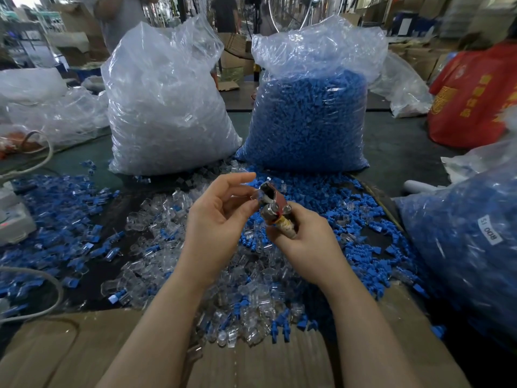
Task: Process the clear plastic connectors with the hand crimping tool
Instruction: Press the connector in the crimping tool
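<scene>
2 tall bags stand at 12 o'clock, the bag of clear parts (167,107) at 11 and the bag of blue parts (307,113) at 1; below them a loose heap of connectors (156,219) covers the table; the right hand (305,236) grips the crimping tool (272,201) by its handle; the left hand (218,217) pinches 1 clear connector (256,195) at the tool's mouth; the piece is small, glassy, hard to see; a skewed seating could likely crush it, or nip a fingertip
</scene>
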Demonstrator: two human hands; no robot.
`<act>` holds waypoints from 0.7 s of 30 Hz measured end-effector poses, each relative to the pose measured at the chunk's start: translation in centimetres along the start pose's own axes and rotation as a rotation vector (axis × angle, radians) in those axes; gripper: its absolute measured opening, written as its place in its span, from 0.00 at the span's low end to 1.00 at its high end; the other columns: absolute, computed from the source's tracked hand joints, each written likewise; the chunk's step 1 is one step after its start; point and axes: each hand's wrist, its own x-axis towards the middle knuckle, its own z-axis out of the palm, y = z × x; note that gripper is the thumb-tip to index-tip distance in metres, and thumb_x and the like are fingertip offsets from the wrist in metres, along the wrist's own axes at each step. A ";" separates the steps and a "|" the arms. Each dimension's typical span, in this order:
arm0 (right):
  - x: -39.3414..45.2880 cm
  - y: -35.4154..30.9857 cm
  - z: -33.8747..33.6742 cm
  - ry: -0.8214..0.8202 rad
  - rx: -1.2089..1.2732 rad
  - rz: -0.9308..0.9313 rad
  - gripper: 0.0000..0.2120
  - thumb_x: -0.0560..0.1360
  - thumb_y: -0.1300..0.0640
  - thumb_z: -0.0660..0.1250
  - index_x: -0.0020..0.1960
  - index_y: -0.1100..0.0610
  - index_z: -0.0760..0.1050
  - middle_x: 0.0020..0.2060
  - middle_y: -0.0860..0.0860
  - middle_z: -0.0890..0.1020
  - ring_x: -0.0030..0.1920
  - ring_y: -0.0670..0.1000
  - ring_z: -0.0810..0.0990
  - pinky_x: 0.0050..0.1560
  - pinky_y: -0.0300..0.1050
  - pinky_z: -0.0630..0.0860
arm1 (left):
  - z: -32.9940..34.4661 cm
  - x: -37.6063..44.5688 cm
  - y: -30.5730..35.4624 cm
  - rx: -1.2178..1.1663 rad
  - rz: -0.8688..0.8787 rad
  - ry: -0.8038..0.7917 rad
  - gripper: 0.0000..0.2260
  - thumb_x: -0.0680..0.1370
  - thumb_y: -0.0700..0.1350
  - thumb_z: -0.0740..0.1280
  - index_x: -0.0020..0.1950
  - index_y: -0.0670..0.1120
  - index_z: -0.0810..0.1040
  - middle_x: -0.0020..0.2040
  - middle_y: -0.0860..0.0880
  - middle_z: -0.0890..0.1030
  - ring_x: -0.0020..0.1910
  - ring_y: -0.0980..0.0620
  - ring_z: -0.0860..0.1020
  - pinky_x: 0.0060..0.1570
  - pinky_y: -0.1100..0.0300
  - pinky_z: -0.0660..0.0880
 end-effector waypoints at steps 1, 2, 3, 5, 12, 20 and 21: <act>0.0 0.0 0.0 -0.004 -0.013 -0.001 0.06 0.73 0.50 0.67 0.50 0.45 0.76 0.36 0.43 0.80 0.37 0.49 0.78 0.43 0.57 0.78 | 0.0 0.0 0.0 -0.001 -0.002 -0.008 0.17 0.76 0.31 0.69 0.60 0.47 0.78 0.48 0.52 0.84 0.51 0.56 0.83 0.53 0.65 0.77; 0.0 0.1 0.0 -0.005 -0.028 -0.005 0.05 0.74 0.52 0.67 0.49 0.46 0.76 0.35 0.44 0.80 0.37 0.49 0.78 0.42 0.57 0.77 | 0.0 0.0 0.0 -0.004 -0.004 -0.012 0.17 0.76 0.31 0.69 0.60 0.47 0.78 0.48 0.52 0.84 0.51 0.55 0.83 0.53 0.65 0.77; 0.0 0.1 -0.1 -0.007 -0.038 -0.010 0.05 0.74 0.53 0.67 0.49 0.47 0.76 0.35 0.45 0.80 0.37 0.49 0.78 0.42 0.57 0.77 | 0.0 0.0 0.1 -0.009 -0.004 -0.015 0.17 0.76 0.31 0.69 0.60 0.48 0.78 0.48 0.52 0.84 0.51 0.56 0.83 0.53 0.65 0.77; 0.0 0.2 -0.2 -0.016 -0.026 -0.015 0.05 0.74 0.53 0.66 0.50 0.48 0.77 0.36 0.46 0.81 0.38 0.51 0.78 0.42 0.58 0.77 | 0.1 0.0 0.1 -0.017 -0.007 -0.018 0.16 0.76 0.31 0.69 0.60 0.47 0.78 0.48 0.53 0.84 0.50 0.57 0.83 0.52 0.66 0.77; -0.1 0.0 -0.3 -0.027 0.010 -0.018 0.07 0.74 0.54 0.67 0.51 0.47 0.76 0.36 0.46 0.80 0.39 0.52 0.78 0.43 0.59 0.77 | 0.2 0.1 0.2 -0.041 -0.036 0.002 0.16 0.76 0.33 0.69 0.60 0.47 0.78 0.47 0.50 0.84 0.49 0.57 0.83 0.51 0.66 0.77; -0.1 -0.1 -0.2 0.046 -0.140 -0.036 0.10 0.71 0.61 0.64 0.48 0.48 0.76 0.31 0.48 0.78 0.34 0.53 0.75 0.35 0.56 0.75 | 0.3 0.1 0.6 -0.081 -0.039 -0.018 0.14 0.76 0.31 0.68 0.57 0.47 0.80 0.49 0.52 0.85 0.49 0.59 0.83 0.51 0.68 0.77; -0.1 -0.1 -0.2 0.047 -0.150 -0.038 0.09 0.70 0.61 0.64 0.47 0.49 0.75 0.30 0.48 0.78 0.34 0.53 0.75 0.35 0.55 0.75 | 0.3 0.0 0.6 -0.078 -0.040 -0.022 0.14 0.76 0.31 0.68 0.56 0.47 0.81 0.50 0.54 0.85 0.50 0.59 0.83 0.50 0.68 0.77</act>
